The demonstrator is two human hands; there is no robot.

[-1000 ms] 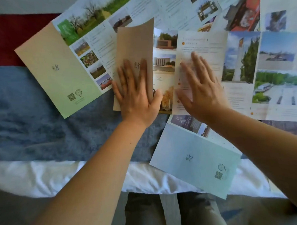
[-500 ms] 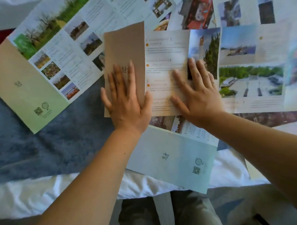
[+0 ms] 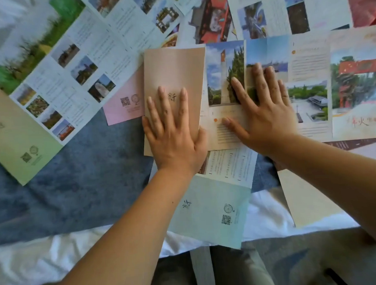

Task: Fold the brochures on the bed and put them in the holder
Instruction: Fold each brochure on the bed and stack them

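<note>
In the head view, the left hand (image 3: 174,138) lies flat, palm down, on the tan folded panel (image 3: 173,78) of a brochure (image 3: 266,91) near the middle of the bed, fingers (image 3: 162,104) spread wide and pointing to 12 o'clock, holding nothing. At its 3 o'clock, just beside it, the right hand (image 3: 265,117) presses flat on the same brochure's open photo pages, fingers fanned wide toward 11 o'clock, the thumb reaching toward the tan panel's edge. Both forearms come in from 6 o'clock and cover part of a pale blue-green brochure (image 3: 209,212) that hangs over the white sheet (image 3: 37,256) at the bed's edge. A pink panel (image 3: 125,106) peeks out at 9 o'clock of the tan panel, touching it. A large green brochure (image 3: 30,95) lies open at 10 o'clock on the blue blanket (image 3: 87,179). More open brochures overlap across 12 to 2 o'clock. A cream sheet (image 3: 304,202) lies at 4 o'clock, partly under the right forearm. No holder shows in this view.
</note>
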